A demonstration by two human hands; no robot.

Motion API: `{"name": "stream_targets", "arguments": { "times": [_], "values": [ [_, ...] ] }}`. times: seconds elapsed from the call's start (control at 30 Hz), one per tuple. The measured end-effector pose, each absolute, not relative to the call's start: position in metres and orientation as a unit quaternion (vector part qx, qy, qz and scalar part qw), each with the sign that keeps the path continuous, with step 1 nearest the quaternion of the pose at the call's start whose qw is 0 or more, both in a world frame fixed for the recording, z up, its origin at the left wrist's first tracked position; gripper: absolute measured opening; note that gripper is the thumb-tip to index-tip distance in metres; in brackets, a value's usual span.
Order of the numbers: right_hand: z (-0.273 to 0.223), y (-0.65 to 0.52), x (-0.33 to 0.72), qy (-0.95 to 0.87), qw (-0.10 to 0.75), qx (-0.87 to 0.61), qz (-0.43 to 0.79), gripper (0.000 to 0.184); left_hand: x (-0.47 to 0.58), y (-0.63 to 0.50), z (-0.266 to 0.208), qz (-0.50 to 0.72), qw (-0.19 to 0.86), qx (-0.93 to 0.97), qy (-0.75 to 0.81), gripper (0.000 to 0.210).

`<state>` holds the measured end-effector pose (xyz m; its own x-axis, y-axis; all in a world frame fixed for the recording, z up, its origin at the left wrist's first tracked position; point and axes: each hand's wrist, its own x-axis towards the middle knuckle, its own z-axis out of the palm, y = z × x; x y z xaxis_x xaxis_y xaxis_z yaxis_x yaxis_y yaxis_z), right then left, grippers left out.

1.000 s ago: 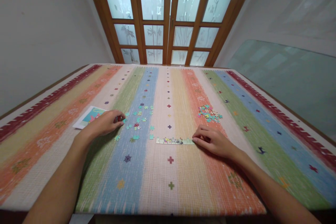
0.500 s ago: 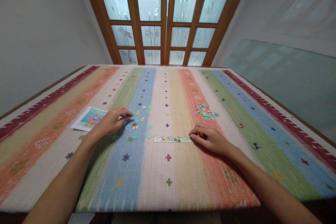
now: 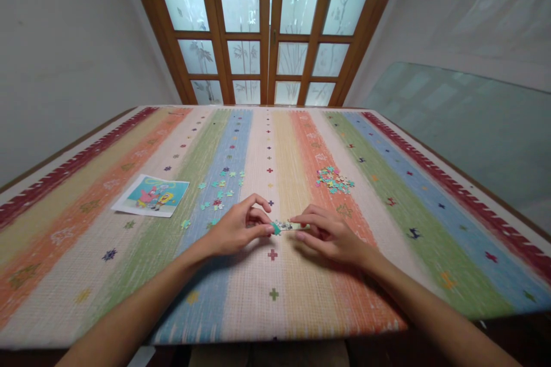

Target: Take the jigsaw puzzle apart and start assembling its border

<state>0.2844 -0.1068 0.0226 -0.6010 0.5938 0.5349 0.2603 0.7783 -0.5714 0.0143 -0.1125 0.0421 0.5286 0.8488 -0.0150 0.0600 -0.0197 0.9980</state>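
Note:
My left hand (image 3: 243, 226) is closed, pinching a teal jigsaw piece (image 3: 276, 229) between thumb and fingers. The piece is over the left part of a joined strip of jigsaw pieces (image 3: 287, 225), partly hidden by both hands. My right hand (image 3: 329, 234) has its thumb at the strip's near edge and its fingertips at the far edge, gripping the right part. Loose teal and green jigsaw pieces (image 3: 221, 184) lie scattered beyond my left hand. Farther off to the right sits a heaped pile of mixed-colour pieces (image 3: 334, 181).
A printed cartoon picture (image 3: 150, 195) lies flat on the left of the table. A striped, patterned cloth (image 3: 253, 298) covers the tabletop. Wooden doors with frosted panes (image 3: 264, 34) stand behind the far edge, and a pale green panel (image 3: 465, 132) leans at the right.
My left hand has moved right and nearer, from the loose pieces to the strip, with a teal piece in it. My right hand has shifted slightly left along the strip. The cartoon picture is now uncovered.

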Motion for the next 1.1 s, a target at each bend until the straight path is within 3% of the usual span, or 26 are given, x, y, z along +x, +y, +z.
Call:
{"name": "stream_targets", "arguments": {
  "times": [0.23,0.9,1.0,1.1],
  "values": [
    [0.024,-0.117,0.272,-0.871,0.346,-0.195,0.288,0.025,0.031,-0.128,0.036,0.295,0.662,0.618,0.304,0.035],
    [0.019,-0.114,0.278,-0.875,0.370,-0.189,0.249,0.024,0.039,-0.128,0.027,0.308,0.672,0.592,0.322,0.035],
    [0.019,-0.109,0.285,-0.876,0.373,-0.204,0.228,0.021,0.038,-0.126,0.029,0.319,0.630,0.622,0.338,0.029],
    [0.022,-0.096,0.300,-0.867,0.367,-0.272,0.197,0.016,0.032,-0.124,0.035,0.328,0.477,0.720,0.384,0.018]
  ]
}}
